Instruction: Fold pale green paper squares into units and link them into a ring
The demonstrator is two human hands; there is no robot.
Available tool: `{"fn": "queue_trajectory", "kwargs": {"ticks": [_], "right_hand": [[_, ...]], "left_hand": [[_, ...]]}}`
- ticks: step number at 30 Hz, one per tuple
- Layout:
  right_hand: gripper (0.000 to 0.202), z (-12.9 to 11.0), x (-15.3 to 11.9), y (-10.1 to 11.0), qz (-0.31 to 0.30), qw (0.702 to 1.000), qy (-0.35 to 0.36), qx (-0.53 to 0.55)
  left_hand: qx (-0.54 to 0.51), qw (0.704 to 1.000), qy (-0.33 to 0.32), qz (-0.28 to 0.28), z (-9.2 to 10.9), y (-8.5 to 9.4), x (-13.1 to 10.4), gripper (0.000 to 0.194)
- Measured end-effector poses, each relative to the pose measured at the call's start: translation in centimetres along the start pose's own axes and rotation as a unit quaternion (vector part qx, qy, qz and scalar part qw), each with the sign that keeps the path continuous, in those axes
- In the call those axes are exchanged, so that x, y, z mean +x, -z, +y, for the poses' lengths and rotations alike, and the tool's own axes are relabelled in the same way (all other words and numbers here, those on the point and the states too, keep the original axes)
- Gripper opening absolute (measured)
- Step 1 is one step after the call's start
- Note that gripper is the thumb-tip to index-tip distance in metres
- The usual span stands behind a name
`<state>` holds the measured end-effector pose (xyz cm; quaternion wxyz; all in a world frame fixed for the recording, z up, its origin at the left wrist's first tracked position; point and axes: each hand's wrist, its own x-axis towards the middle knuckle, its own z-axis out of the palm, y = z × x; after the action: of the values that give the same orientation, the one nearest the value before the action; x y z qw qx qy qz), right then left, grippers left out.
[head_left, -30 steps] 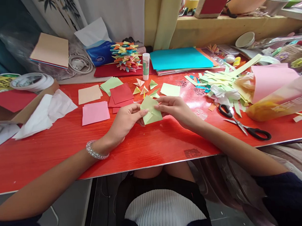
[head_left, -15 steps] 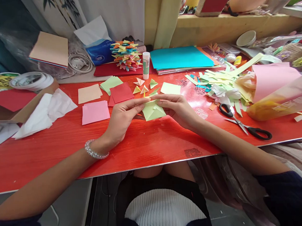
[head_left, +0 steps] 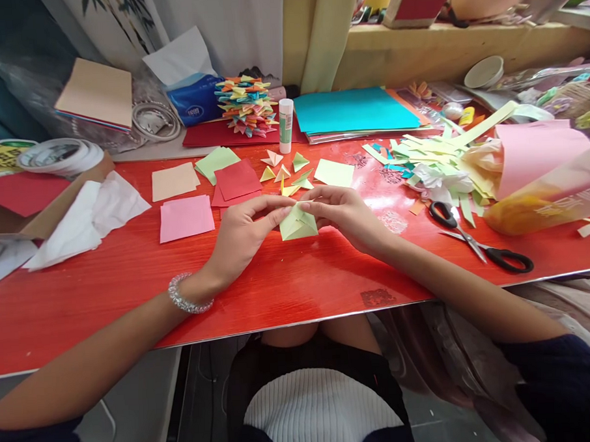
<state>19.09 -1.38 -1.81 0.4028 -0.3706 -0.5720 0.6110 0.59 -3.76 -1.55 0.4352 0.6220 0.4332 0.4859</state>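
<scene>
A folded light green paper (head_left: 299, 225) is held up over the red table between my two hands. My left hand (head_left: 244, 233) pinches its upper left edge with thumb and fingers. On the other side, my right hand (head_left: 346, 215) grips the upper right edge, thumb on top near a small flap. Just behind the paper lie several small folded pieces, among them a yellow one (head_left: 288, 186) and a pink one (head_left: 272, 158). A light green square stack (head_left: 334, 172) rests behind my right hand; red squares (head_left: 236, 182) lie behind my left.
A glue stick (head_left: 285, 126) stands upright near a multicoloured folded-paper model (head_left: 247, 106). Black-handled scissors (head_left: 464, 233) lie open at the right, beside paper scraps (head_left: 438, 151). Pink squares (head_left: 186, 218) and a cardboard box (head_left: 64, 204) are at the left.
The green paper has dropped slightly towards me and turned a little. Both hands have shifted down slightly with it, and more of the small folded pieces behind now shows.
</scene>
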Motion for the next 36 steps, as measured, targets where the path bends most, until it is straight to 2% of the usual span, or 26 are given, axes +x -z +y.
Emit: {"fn": "queue_trajectory", "kwargs": {"ticks": [10,21,30,36], "right_hand": [[0.024,-0.1,0.0,0.0,0.006,1.0,-0.01,-0.028],[0.032,0.6,0.1,-0.1,0.017,0.997,0.001,-0.076],[0.034,0.8,0.1,-0.1,0.013,0.995,0.016,-0.1],[0.033,0.5,0.0,-0.2,0.005,0.997,-0.003,-0.082]], "left_hand": [[-0.006,0.998,0.045,-0.043,-0.4,0.1,0.2,0.03],[0.005,0.992,0.108,-0.069,-0.3,0.1,0.4,0.027],[0.025,0.99,0.105,-0.087,-0.4,0.1,0.5,0.026],[0.024,0.991,0.111,-0.07,-0.7,0.2,0.5,0.03]]}}
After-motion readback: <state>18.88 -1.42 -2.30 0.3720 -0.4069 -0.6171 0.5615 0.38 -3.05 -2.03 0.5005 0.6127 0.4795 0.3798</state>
